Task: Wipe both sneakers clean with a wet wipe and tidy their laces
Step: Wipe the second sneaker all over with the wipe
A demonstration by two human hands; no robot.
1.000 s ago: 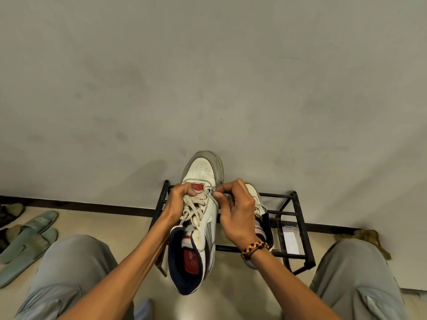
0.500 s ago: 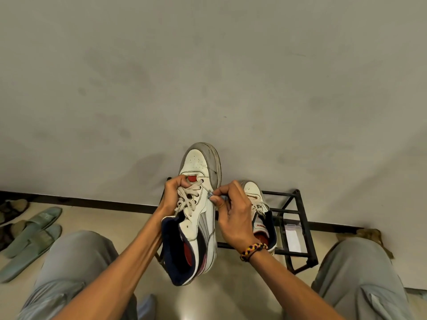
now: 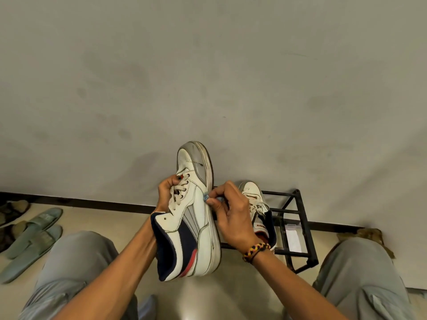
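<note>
Views: one, head-worn, wide-angle.
Facing: looking forward and down, toward wall (image 3: 208,65) and floor (image 3: 111,218).
Nearness: sitting close over both forearms; knees framing the lower corners.
Centre: sneaker (image 3: 196,218) appearing mid-frame.
Overlap: not applying, single view.

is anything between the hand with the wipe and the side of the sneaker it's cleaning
Nothing visible. The right hand pinches a small bluish wet wipe directly against the side of the white, navy and red high-top sneaker, which the left hand grips at the laces on the opposite side.
</note>
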